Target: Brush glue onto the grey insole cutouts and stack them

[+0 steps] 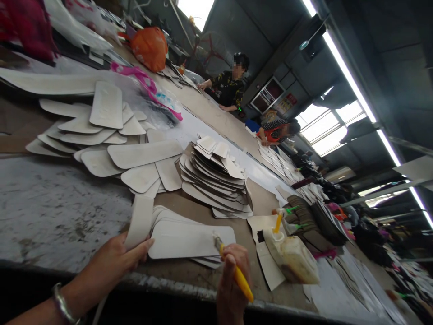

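Note:
A yellow-handled brush [242, 283] is gripped in my right hand [233, 275], its bristles on the right part of a long white piece [189, 240]. That piece lies on top of a fanned stack near the table's front edge. My left hand [118, 253] holds another white strip [140, 219] upright between thumb and fingers, at the left end of the stack. The thumb tip is beside the top piece; whether it touches is unclear.
Behind the stack rises a tall pile of white pieces [216, 180]; looser ones [98, 131] spread at the left. A cut plastic jug [294, 259] stands right of my right hand. Two people [228, 88] work farther along the long table [77, 203].

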Demonstrator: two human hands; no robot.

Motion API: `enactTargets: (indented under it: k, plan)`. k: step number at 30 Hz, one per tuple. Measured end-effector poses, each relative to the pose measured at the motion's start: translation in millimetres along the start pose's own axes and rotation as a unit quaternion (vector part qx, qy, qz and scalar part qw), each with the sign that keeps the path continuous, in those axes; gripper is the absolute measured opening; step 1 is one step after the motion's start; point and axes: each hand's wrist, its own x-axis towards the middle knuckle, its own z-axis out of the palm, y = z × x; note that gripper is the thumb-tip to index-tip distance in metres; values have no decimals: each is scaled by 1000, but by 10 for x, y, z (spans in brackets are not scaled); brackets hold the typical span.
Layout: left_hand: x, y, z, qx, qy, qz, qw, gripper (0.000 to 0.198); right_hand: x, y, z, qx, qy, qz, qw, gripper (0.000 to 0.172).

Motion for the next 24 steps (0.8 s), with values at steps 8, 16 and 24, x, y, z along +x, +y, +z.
enactTargets:
  k: [8,16,24]
  plan:
    - [-26,73,6,16,-5,-17,1000,36,-135,-113,260,99,-35,119,987,25]
    - [-45,160,-50,-26,-52,11,998,25,-16,-266,460,240,-22,318,917,34]
    - [-30,113,-54,-30,-49,10,998,25,-86,-275,426,223,2,289,931,35]
